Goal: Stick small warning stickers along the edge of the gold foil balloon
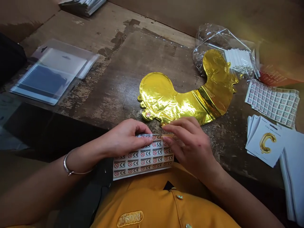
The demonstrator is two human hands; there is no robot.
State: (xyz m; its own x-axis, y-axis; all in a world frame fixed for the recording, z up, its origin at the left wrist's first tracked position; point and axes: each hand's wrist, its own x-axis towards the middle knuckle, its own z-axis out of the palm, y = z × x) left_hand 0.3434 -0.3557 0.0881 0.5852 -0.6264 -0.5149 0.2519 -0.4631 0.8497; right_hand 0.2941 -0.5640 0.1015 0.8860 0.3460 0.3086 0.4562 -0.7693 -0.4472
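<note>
Head view: the left hand (125, 137) and right hand (190, 142) are close together, gripping a sheet of CE warning stickers (143, 156) above a mustard shirt (152, 202). Just beyond lies a gold foil balloon (180, 99) on a worn wooden table (106, 104); at right, a card (264, 142) reads "FOIL BALLOONS" above a gold letter C.

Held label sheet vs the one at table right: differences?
The held sheet sits at the table edge under the left hand and right hand; the table sheet lies flat, untouched, at right. The held sheet's labels show CE beside a crossed-out symbol; the table sheet's print is too small to read. Both carry rows of small repeated labels.
</note>
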